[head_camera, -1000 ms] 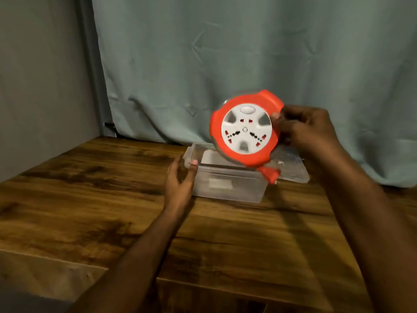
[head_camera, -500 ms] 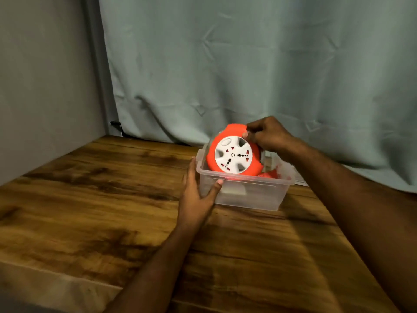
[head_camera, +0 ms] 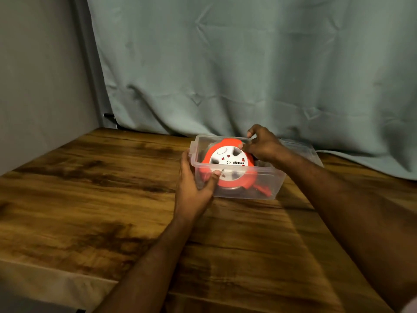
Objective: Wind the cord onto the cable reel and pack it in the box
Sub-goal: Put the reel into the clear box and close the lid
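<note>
Lowered from mid-air a second ago, the orange cable reel [head_camera: 228,163] now sits inside the clear plastic box [head_camera: 266,177], leaning with its white socket face turned up and toward the camera; half a second ago it was only partway past the rim. Using the box as the landmark: the left hand [head_camera: 194,181] holds its near-left corner, fingers along the left wall and thumb pressed on the front wall, bracing it on the wooden bench [head_camera: 90,199]. Over the box's far side, the right hand [head_camera: 261,147] has its fingers curled round the reel's upper edge, a grip not yet let go. An orange plug [head_camera: 262,188] lies at the bottom of the box, near its front-right wall. A clear lid [head_camera: 302,147] appears to lie just behind the box, and a pale green curtain [head_camera: 248,64] hangs behind that. Judging by looks, the reel is rigid moulded plastic with some heft from the wound cord, smooth and a little slippery, best held by its thick outer rim rather than the socket face. No brand or readable writing can be made out on the reel or box.
</note>
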A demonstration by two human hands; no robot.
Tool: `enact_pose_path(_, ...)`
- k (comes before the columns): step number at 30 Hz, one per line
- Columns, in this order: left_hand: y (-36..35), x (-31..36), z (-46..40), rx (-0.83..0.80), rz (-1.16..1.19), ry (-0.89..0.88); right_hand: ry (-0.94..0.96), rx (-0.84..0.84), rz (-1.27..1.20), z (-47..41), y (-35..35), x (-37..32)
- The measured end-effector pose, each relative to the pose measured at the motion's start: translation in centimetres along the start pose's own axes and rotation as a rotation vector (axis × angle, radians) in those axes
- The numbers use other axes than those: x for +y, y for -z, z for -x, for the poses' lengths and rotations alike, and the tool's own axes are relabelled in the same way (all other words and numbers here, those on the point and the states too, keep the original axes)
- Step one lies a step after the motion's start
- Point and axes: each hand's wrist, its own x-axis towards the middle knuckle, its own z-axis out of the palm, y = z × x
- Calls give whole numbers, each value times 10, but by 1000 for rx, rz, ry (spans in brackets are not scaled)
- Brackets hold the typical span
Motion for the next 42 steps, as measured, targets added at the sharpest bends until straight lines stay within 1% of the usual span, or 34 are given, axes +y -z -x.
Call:
enact_pose_path(4,1,2,2,-13,66,22,76,41,220,3,1,0)
enact_pose_path(6,1,2,3,-26,85,25,140,134,324,8,4,-1)
enact_pose_path(7,-1,2,3,-33,93,21,189,215,352,11,10,0)
enact_pose_path(9,0,-2,2,-32,121,19,277,395,326,15,21,4)
enact_pose_path(10,-2,-4,1,-35,140,19,290,480,289,17,30,10)
enact_pose_path(12,-1,-9,-1,-50,159,5,237,580,181,19,45,25)
enact_pose_path(14,-1,-13,-3,-74,176,0,116,580,32,18,58,48)
enact_pose_path(15,-3,-13,-4,-91,192,1,43,556,14,18,65,64)
enact_pose_path(17,-7,-13,-6,-134,243,0,-68,443,167,24,71,96)
enact_pose_path(18,-8,-12,-7,-158,270,1,-91,344,264,28,68,110)
enact_pose_path(20,-11,-11,-7,-200,309,4,-106,173,375,39,54,130)
enact_pose_path(21,-11,-11,-7,-213,330,7,-91,141,434,42,46,136)
enact_pose_path(23,-12,-12,-7,-226,423,47,-46,178,552,43,35,139)
enact_pose_path(25,-11,-11,-7,-235,535,107,-49,276,549,42,32,138)
enact_pose_path(27,-12,-8,-6,-235,593,130,-54,333,550,41,32,135)
enact_pose_path(29,-12,-6,-6,-229,612,130,-14,360,571,41,37,131)
enact_pose_path(32,-12,-8,-8,-217,612,126,114,439,563,37,55,118)
enact_pose_path(33,-12,-10,-9,-214,600,123,152,440,574,34,62,112)
enact_pose_path(35,-13,-14,-11,-201,588,113,230,444,645,25,73,99)
enact_pose_path(37,-12,-18,-12,-207,600,101,310,484,684,19,83,83)
enact_pose_path(42,-9,-20,-12,-277,556,84,376,590,592,10,98,44)
